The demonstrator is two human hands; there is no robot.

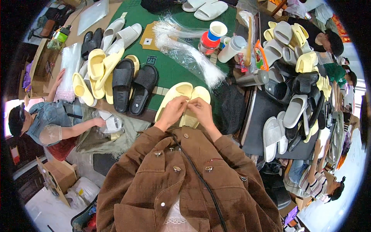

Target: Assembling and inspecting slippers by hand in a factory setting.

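Over a pair of pale yellow slide slippers (179, 89), my left hand (172, 111) and my right hand (202, 111) meet with fingertips pinched together. Whatever sits between those fingertips is too small to make out. The slippers lie side by side at the near edge of a green table mat (170, 63), toes pointing away from me. Just beyond them spreads a bundle of thin clear plastic strands (210, 73). A pair of black slides (143, 89) rests to the left, overlapping more yellow slippers (96, 65).
White slides (210, 10) lie at the far edge. A red cup stack (209, 42), a white bottle (232, 49) and a grey flask (253, 78) stand right of the strands. Mixed slippers (296, 104) pile on the right table. A co-worker (54, 120) sits at left, others at right.
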